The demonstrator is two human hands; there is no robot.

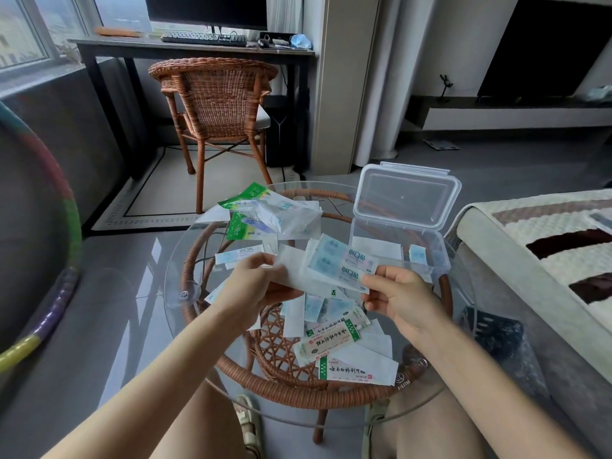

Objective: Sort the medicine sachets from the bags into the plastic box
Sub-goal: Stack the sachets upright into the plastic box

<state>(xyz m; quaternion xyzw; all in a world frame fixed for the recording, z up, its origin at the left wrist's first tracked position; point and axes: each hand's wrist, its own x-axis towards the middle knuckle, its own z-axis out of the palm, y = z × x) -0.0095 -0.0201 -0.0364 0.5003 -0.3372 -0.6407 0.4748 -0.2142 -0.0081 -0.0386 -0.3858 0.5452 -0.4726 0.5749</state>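
Note:
My left hand (256, 286) and my right hand (397, 298) together hold a fanned stack of blue-and-white sachets (334, 263) above the glass table (185, 293). The left pinches the white end, the right pinches the printed end. A clear plastic box (427, 260) with its lid raised stands just behind, holding a few sachets (416, 253). Several loose sachets (334, 339), green, red and white, lie on the glass below my hands. Crumpled clear and green bags (268, 213) rest at the table's far side.
The round glass top sits on a wicker base (298, 389). A bed (536, 260) edges the table on the right. A striped hoop (49, 260) leans at the left. A wicker chair (215, 104) and desk stand behind.

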